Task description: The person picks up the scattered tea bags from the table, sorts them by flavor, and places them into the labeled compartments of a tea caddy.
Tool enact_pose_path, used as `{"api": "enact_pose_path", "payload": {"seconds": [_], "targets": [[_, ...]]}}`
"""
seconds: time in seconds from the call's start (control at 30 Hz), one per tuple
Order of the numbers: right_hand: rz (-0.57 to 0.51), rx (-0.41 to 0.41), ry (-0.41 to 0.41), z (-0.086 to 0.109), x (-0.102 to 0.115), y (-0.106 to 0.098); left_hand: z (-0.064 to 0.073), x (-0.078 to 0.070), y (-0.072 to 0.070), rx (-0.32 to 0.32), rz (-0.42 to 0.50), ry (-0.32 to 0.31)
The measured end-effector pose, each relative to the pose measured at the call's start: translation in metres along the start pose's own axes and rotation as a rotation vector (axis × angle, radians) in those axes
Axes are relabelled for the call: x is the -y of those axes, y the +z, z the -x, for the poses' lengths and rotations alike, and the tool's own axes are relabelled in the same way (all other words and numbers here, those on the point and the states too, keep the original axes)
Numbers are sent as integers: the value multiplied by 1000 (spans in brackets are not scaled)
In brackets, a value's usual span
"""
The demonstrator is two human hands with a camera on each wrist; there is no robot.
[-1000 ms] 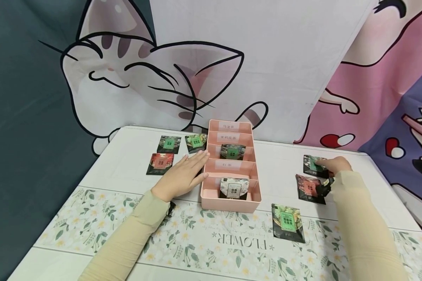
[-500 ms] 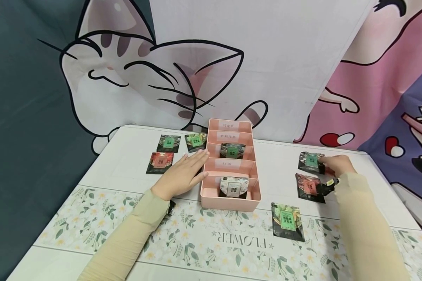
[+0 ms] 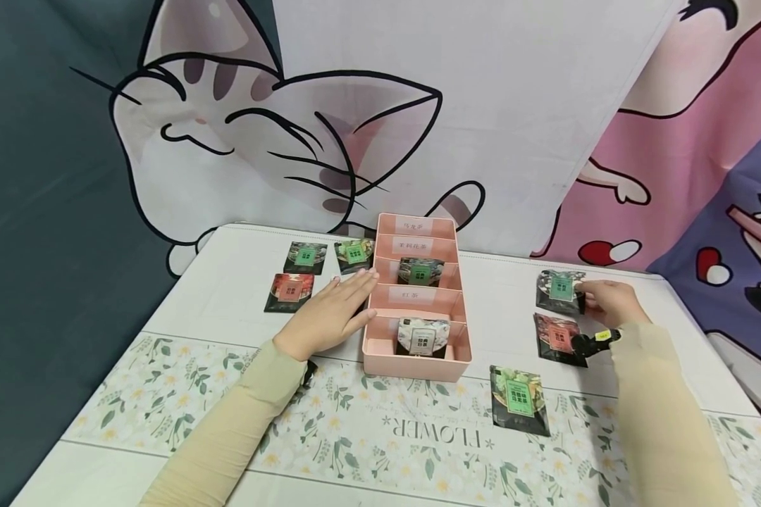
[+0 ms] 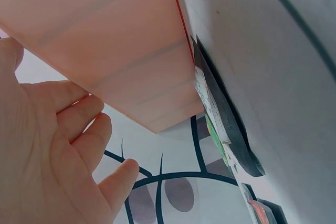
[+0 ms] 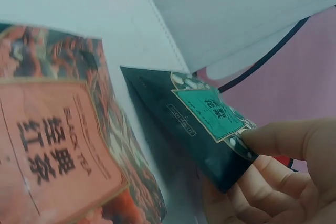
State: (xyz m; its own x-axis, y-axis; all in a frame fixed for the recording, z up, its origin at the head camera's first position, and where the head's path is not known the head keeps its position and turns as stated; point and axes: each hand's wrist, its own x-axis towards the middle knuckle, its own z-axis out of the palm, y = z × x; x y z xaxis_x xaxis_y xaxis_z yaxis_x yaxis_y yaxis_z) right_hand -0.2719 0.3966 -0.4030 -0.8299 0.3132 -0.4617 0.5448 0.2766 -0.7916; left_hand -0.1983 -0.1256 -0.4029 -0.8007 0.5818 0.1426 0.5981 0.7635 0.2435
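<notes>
At the far right, my right hand (image 3: 615,301) pinches the edge of a dark tea sachet with a teal label (image 3: 561,290). In the right wrist view the thumb lies on top of that tea sachet (image 5: 210,114), which is tilted with one side raised off the table. My left hand (image 3: 330,317) lies with straight fingers against the left wall of the pink divided box (image 3: 412,367). In the left wrist view those fingers touch the rim of the box (image 4: 121,40). Inside the box stand a green-labelled sachet (image 3: 421,272) and a white sachet (image 3: 422,338).
A red black-tea sachet (image 3: 559,339) lies just in front of the right hand, and a green-labelled one (image 3: 518,400) nearer the front. Left of the box lie a dark green sachet (image 3: 305,258), a light green one (image 3: 354,255) and a red one (image 3: 289,291).
The right hand has moved from above the teal-labelled sachet to its right edge and now pinches it. The sachet has shifted slightly left and back. The left hand has not moved.
</notes>
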Motion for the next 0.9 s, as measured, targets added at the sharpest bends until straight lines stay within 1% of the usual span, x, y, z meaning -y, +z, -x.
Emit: {"api": "enact_pose_path", "payload": {"seconds": [0.1,0.17,0.27,0.37,0.47,0.57,0.67,0.73,0.9], "targets": [[-71,47,-28,3,1,1,0,0,-1,4,-1,-5],[-133,86,-67,7,2,2,0,0,-1,6,0,-6],[-255,160,-140,13,3,5,0,0,-1,4,1,-6],[-331,198,-194,19,5,9,-1,0,0,2,2,-4],[-338,195,-222,23,8,15,-1,0,0,2,1,-4],[-290,172,-241,26,12,20,0,0,0,4,-2,-7],[-268,154,-257,30,17,24,0,0,0,1,-2,-5],[-280,151,-271,33,21,28,0,0,0,-2,-3,-4],[-365,152,-307,41,30,37,0,0,-1,-2,-2,-5]]}}
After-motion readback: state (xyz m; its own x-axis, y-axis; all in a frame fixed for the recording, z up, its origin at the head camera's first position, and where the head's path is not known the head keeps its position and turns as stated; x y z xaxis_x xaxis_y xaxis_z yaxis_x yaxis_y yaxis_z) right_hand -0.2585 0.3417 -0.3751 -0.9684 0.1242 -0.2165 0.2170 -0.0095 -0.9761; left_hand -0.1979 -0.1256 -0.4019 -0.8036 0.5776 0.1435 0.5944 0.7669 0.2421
